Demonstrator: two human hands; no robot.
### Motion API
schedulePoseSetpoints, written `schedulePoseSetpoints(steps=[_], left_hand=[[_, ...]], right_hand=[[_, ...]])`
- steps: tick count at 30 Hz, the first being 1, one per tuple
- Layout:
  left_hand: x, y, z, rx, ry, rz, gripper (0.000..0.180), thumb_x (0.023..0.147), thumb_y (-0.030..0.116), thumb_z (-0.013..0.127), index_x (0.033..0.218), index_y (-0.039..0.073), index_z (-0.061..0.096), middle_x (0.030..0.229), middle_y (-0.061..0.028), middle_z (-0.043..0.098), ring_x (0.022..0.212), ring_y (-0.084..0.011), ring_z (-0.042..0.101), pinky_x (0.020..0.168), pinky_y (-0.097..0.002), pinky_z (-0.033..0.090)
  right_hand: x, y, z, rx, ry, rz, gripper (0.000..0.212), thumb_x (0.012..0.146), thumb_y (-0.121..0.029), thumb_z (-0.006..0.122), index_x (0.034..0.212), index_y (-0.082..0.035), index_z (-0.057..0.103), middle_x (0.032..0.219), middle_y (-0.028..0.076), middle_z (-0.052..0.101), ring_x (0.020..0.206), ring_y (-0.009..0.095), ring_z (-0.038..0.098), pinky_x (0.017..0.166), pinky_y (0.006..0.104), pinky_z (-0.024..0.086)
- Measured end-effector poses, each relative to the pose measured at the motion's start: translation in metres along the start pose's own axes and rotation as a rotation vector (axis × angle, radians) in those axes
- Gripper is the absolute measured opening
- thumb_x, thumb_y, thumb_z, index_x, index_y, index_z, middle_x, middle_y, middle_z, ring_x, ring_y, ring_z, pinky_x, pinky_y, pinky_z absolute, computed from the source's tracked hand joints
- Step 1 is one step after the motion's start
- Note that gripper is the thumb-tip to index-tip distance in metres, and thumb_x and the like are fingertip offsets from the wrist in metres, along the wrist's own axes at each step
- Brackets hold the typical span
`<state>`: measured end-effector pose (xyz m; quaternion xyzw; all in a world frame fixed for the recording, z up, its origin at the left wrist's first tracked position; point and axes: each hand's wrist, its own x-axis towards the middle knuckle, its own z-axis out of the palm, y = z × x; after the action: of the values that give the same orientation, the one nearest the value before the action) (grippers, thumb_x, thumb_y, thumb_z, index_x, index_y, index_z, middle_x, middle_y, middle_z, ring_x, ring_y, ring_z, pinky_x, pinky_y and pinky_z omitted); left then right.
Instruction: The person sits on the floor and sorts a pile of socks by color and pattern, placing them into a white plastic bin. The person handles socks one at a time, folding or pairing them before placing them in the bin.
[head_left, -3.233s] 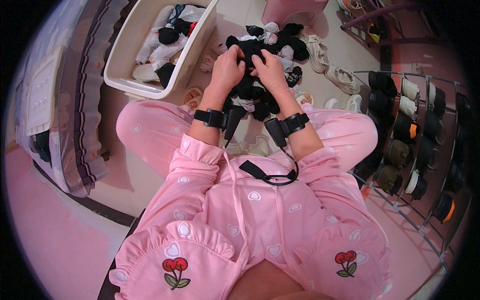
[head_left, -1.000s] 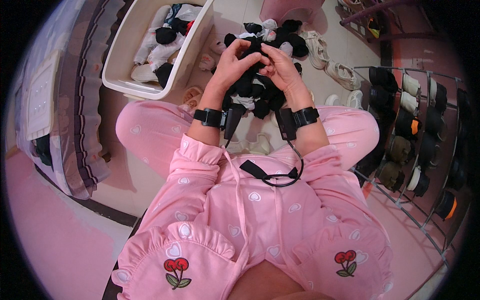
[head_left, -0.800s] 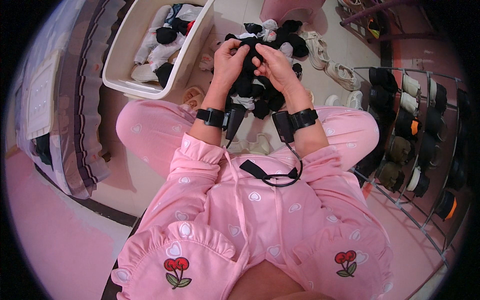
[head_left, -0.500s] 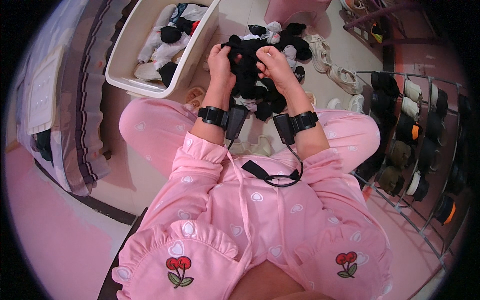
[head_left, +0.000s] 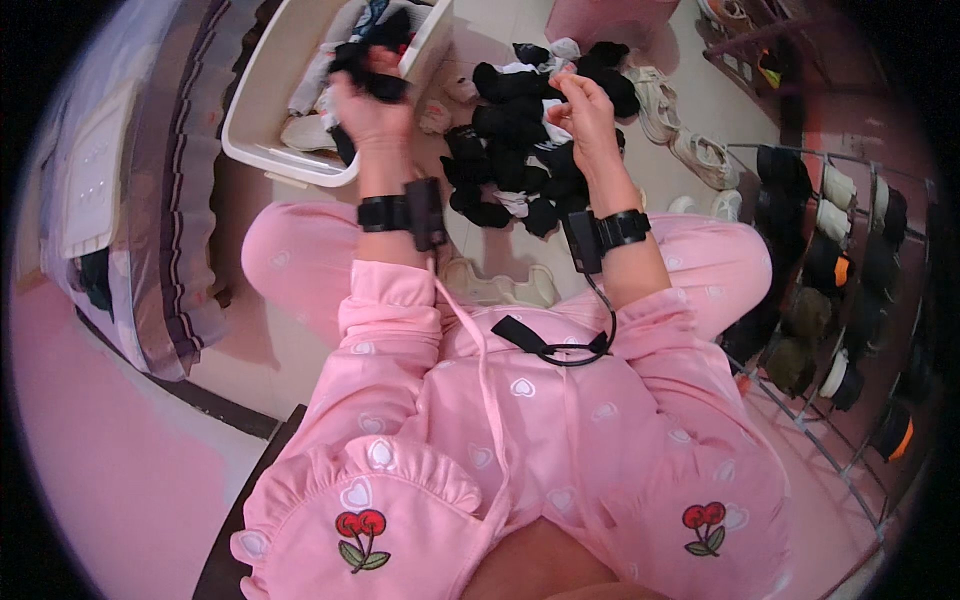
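Note:
My left hand (head_left: 372,115), blurred by motion, is closed on a bunched black sock (head_left: 375,82) above the near right side of a white plastic bin (head_left: 290,168). Inside the bin lie grey, white and black socks, partly covered by my hand. Over the right part of a heap of mostly black socks (head_left: 510,122) on the floor, my right hand (head_left: 590,118) is raised with its fingers loosely bent and thumb apart. Nothing shows between them. A few white socks are mixed into the heap.
Pale shoes (head_left: 705,160) stand right of the heap. A metal shoe rack (head_left: 840,270) with several pairs fills the right side. Behind the heap is a pink stool or tub (head_left: 612,18). Beige slippers (head_left: 497,284) lie between my legs. A curtain (head_left: 165,200) hangs at left.
Both hands were together over the heap, handling black socks. My left hand has moved left to the bin with a black sock; my right hand has come away with its fingers loosened.

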<state>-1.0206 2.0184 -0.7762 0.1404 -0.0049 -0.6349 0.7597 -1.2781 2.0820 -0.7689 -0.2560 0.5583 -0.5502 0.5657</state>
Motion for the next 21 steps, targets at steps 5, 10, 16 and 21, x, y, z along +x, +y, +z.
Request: schedulePoseSetpoints(steps=[5,10,16,21], left_hand=[[0.004,0.009,-0.009,-0.153,0.16,-0.022,0.056,0.087,0.054,0.055,0.096,-0.001,0.053,0.103,-0.0243,0.063,0.1,-0.0342,0.061,0.091,-0.0478,0.051],[-0.006,-0.032,-0.023,0.02,0.12,-0.267,0.038,0.093,0.032,0.054,0.104,-0.004,0.055,0.114,-0.0272,0.059,0.11,-0.0363,0.058,0.095,-0.0483,0.048],[-0.028,-0.102,-0.043,0.485,0.248,-0.631,0.031,0.093,0.027,0.054,0.11,0.001,0.052,0.113,-0.021,0.061,0.102,-0.0299,0.061,0.088,-0.0416,0.052],[-0.017,-0.13,-0.063,0.759,0.277,-0.78,0.035,0.091,0.026,0.057,0.121,0.006,0.052,0.12,-0.0122,0.059,0.108,-0.0252,0.058,0.09,-0.0423,0.05]], right_hand=[[0.011,0.014,-0.009,0.009,0.082,0.02,0.019,0.089,-0.02,0.059,0.101,-0.005,0.062,0.094,0.004,0.063,0.059,0.01,0.058,0.054,0.0248,0.051],[0.035,0.028,-0.008,-0.102,0.042,0.083,0.021,0.088,-0.022,0.061,0.101,-0.005,0.062,0.093,0.004,0.064,0.062,0.011,0.06,0.056,0.0251,0.051],[0.083,0.061,-0.015,-0.353,0.03,0.165,0.022,0.085,-0.024,0.061,0.096,-0.004,0.063,0.081,0.005,0.064,0.061,0.012,0.062,0.05,0.0246,0.049],[0.139,0.076,-0.065,-0.863,0.027,0.062,0.032,0.078,-0.025,0.062,0.102,-0.003,0.063,0.087,0.011,0.069,0.077,0.026,0.067,0.072,0.0359,0.053]])
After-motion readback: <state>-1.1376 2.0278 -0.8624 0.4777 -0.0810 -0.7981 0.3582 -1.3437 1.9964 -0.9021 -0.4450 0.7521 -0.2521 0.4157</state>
